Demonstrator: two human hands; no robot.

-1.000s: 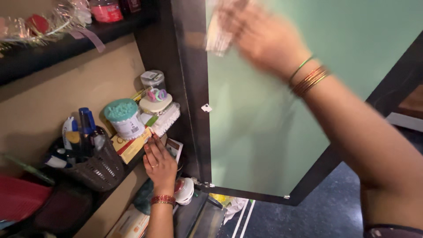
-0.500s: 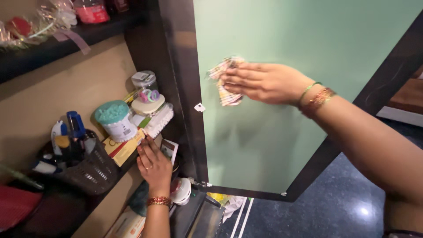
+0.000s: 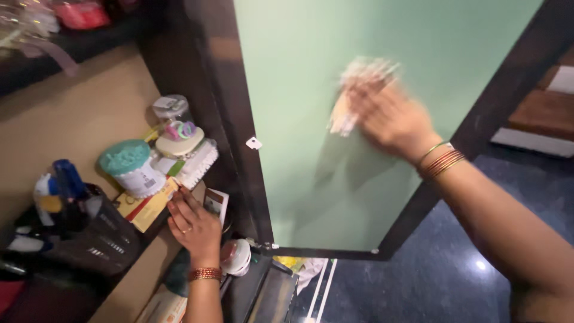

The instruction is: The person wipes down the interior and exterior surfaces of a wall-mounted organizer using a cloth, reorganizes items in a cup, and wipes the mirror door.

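cloth (image 3: 359, 90) is sitting under the fingers of right hand (image 3: 391, 116), gripped against green door (image 3: 311, 179); left hand (image 3: 194, 224) is resting open on shelf edge (image 3: 149, 263).

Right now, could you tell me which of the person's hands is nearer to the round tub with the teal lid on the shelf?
The left. The left hand rests on the shelf edge just right of and below the tub; the right hand is far to the right, pressing a cloth on the green door panel.
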